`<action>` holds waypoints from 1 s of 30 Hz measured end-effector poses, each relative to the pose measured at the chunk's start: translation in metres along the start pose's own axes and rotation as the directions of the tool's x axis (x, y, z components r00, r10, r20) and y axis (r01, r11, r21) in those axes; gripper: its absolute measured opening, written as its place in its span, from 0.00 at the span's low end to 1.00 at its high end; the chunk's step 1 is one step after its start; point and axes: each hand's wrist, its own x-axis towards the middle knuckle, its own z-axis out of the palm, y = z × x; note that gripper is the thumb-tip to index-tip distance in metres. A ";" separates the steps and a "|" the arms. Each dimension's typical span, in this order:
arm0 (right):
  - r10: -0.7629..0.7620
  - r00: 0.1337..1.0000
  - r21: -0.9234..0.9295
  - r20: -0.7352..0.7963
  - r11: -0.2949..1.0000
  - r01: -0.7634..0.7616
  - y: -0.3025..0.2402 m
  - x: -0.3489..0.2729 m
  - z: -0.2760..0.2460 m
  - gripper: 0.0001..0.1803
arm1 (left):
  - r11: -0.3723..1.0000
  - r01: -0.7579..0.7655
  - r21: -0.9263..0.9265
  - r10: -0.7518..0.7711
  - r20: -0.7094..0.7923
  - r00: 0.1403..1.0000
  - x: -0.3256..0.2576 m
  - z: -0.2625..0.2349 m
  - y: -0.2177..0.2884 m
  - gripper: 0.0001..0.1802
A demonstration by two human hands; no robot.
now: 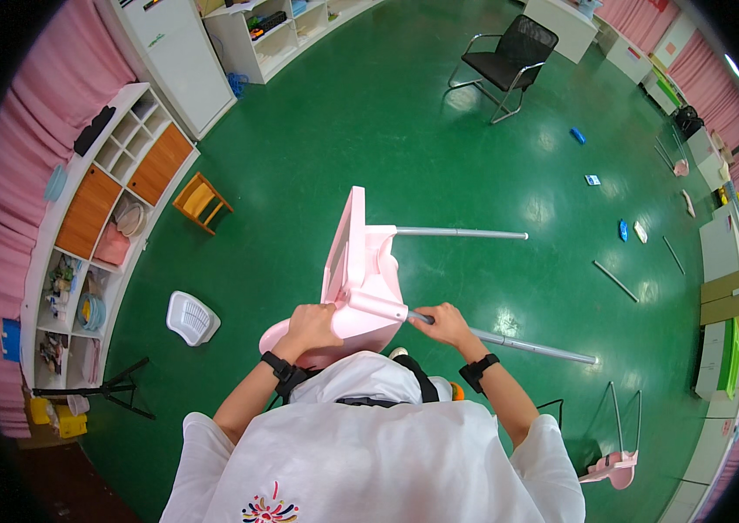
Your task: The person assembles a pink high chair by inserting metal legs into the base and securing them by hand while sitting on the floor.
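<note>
At about nine o'clock a white cubby shelf with orange wooden doors (pixel 90 227) stands against the pink curtain, and a small yellow wooden stool (pixel 201 201) sits on the green floor (pixel 369 131) just beside it at ten o'clock. Lower down, near eight o'clock, lies a white slotted plastic basket (pixel 191 317). At the centre the pink moulded plastic chair seat (pixel 356 288) is tipped on its side, and the left hand (pixel 310 328) is clamped on its lower edge, fingers curled round the rim. From the seat one grey metal tube leg (pixel 461 233) juts toward three o'clock. The right hand (pixel 445 323) is closed around a second grey metal tube leg (pixel 531 347) where it meets the seat's pink socket (both wrists carry black bands). At one o'clock, well apart, stands a black mesh office chair (pixel 509 59); loose grey tubes (pixel 616 281) lie at three o'clock.
</note>
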 end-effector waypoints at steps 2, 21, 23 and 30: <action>0.006 1.000 -0.004 0.016 1.000 -0.006 0.000 0.001 -0.001 0.22 | 1.000 -0.002 -0.001 0.002 -0.008 1.000 0.000 -0.001 0.000 0.25; -0.009 0.998 -0.021 0.054 1.000 0.010 0.001 0.011 0.000 0.22 | 1.000 0.024 0.000 -0.024 0.051 0.998 0.003 -0.001 -0.002 0.29; -0.027 0.999 -0.034 0.040 0.999 0.029 0.000 0.010 0.000 0.22 | 1.000 0.023 0.000 -0.023 0.051 0.998 0.003 -0.002 -0.002 0.28; -0.102 0.995 -0.071 -0.010 0.992 0.101 0.005 0.008 0.006 0.21 | 0.999 0.051 -0.007 -0.050 0.072 0.996 0.002 -0.004 0.001 0.28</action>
